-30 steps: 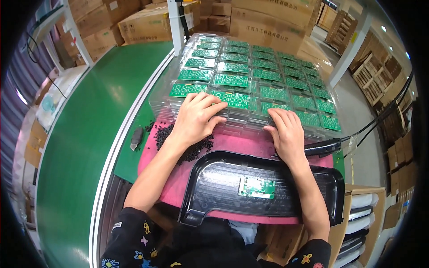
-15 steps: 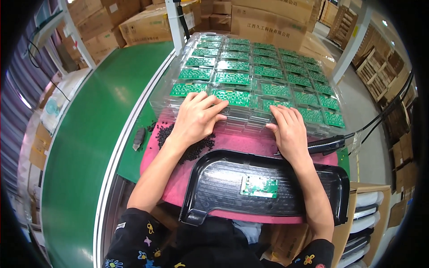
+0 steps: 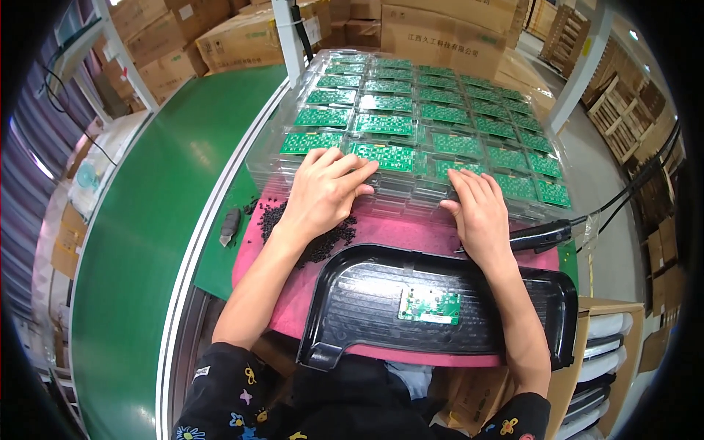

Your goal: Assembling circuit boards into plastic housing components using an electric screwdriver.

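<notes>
A stack of clear plastic blister trays (image 3: 411, 192) stands on a pink mat, with rows of green circuit boards (image 3: 385, 125) in the pockets of the top tray. At the front edge of that tray, left of its middle, my left hand (image 3: 323, 192) pinches the rim between thumb and fingers. Farther right along the same edge, my right hand (image 3: 480, 216) grips the rim, its thumb below the fingers. A curved black plastic housing (image 3: 367, 323) lies nearest to me, partly under my right forearm. One loose green circuit board (image 3: 430, 305) rests inside it.
Small black parts (image 3: 323, 248) are heaped beside my left wrist. A black corded handheld tool (image 3: 541, 235) lies right of my right hand. The green conveyor belt (image 3: 139, 257) runs along the left. Cartons (image 3: 440, 33) stand behind the trays; an open carton (image 3: 587, 367) holds wrapped pieces.
The whole view has shifted slightly. Both hands keep their hold on the front edge of the top tray, and the boards appear a little farther up in the picture.
</notes>
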The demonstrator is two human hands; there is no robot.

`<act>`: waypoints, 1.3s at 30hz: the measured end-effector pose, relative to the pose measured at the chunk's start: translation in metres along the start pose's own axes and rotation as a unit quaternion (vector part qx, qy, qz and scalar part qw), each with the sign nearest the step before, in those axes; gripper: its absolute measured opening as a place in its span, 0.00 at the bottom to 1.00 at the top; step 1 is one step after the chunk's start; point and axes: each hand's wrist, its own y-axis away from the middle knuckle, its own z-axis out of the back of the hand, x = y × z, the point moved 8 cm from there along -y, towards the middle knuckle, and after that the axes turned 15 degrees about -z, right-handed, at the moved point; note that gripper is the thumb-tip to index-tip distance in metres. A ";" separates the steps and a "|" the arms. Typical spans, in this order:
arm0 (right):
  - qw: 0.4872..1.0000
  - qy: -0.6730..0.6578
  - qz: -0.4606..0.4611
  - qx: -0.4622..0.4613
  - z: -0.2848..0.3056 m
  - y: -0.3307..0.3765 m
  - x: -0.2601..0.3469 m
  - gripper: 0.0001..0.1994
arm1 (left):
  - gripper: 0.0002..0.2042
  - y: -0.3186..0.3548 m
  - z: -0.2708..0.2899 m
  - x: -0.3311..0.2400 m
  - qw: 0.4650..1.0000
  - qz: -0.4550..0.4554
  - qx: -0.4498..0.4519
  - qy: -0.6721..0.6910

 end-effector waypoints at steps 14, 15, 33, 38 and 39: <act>1.000 0.005 -0.011 0.010 -0.003 0.001 -0.003 0.23 | 0.19 0.003 0.008 0.014 0.996 0.051 -0.072 0.027; 1.000 0.003 -0.010 0.010 -0.002 0.001 -0.002 0.23 | 0.20 0.003 0.007 0.013 0.997 0.043 -0.055 0.024; 0.998 -0.057 -0.034 0.010 0.006 -0.002 -0.001 0.22 | 0.09 0.006 0.014 0.003 0.992 -0.031 -0.122 0.010; 0.998 -0.053 -0.036 0.028 0.003 0.000 -0.004 0.22 | 0.06 0.012 0.046 0.014 0.968 0.020 -0.251 -0.008; 0.997 -0.054 -0.036 0.029 0.002 -0.001 -0.003 0.22 | 0.08 0.014 0.045 0.016 0.970 0.022 -0.242 -0.004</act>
